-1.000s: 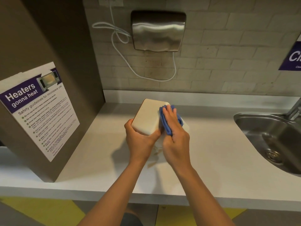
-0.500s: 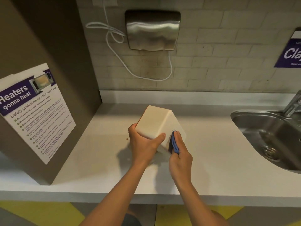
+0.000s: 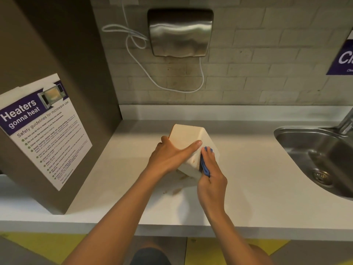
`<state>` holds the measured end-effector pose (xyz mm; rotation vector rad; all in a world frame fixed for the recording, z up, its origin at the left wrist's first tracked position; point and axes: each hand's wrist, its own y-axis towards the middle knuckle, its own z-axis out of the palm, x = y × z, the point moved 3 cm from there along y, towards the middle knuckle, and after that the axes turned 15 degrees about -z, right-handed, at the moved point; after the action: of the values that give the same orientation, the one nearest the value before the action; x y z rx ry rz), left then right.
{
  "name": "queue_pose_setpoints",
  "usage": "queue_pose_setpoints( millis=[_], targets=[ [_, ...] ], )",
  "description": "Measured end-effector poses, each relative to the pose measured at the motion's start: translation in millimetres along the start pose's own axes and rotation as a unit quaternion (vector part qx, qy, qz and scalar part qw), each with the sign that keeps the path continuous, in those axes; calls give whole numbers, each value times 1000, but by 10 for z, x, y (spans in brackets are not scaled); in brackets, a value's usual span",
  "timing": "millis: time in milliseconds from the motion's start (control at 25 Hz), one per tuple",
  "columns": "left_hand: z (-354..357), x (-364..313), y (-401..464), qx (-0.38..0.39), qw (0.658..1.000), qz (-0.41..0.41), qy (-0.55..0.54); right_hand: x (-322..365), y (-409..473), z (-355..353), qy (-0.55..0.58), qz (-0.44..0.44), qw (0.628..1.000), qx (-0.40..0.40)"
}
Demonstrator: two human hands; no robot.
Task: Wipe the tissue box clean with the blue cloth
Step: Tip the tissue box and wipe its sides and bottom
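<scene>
The cream tissue box (image 3: 186, 136) is tilted up on one edge above the white counter (image 3: 248, 178), near the middle. My left hand (image 3: 170, 157) grips it from the left, thumb laid across its near top edge. My right hand (image 3: 211, 180) presses the folded blue cloth (image 3: 205, 165) flat against the box's right side face. Only a narrow strip of the cloth shows between my fingers and the box. Small brown specks mark that side face.
A brown panel with a microwave safety poster (image 3: 41, 129) stands at the left. A steel sink (image 3: 322, 159) with a tap is sunk into the counter at the right. A metal hand dryer (image 3: 180, 32) with a white cable hangs on the tiled wall. Brown smears (image 3: 173, 191) lie on the counter under the box.
My right hand moved the cloth from the box's top down onto its right side face. My left hand shifted its grip, thumb now stretched along the near top edge.
</scene>
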<state>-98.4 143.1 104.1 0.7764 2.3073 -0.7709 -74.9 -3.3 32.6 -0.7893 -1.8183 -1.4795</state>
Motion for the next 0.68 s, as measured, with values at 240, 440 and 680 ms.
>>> queue_pose_setpoints(
  millis=[240, 440, 680],
  targets=[
    [-73, -135, 32, -17, 998, -47, 30, 171, 25, 40, 24, -34, 999, 12],
    [-69, -209, 69, -61, 996, -41, 41, 306, -83, 6, 26, -102, 994, 13],
    [-136, -159, 84, -73, 995, -42, 56, 71, -394, 4, -47, -175, 983, 28]
  ],
)
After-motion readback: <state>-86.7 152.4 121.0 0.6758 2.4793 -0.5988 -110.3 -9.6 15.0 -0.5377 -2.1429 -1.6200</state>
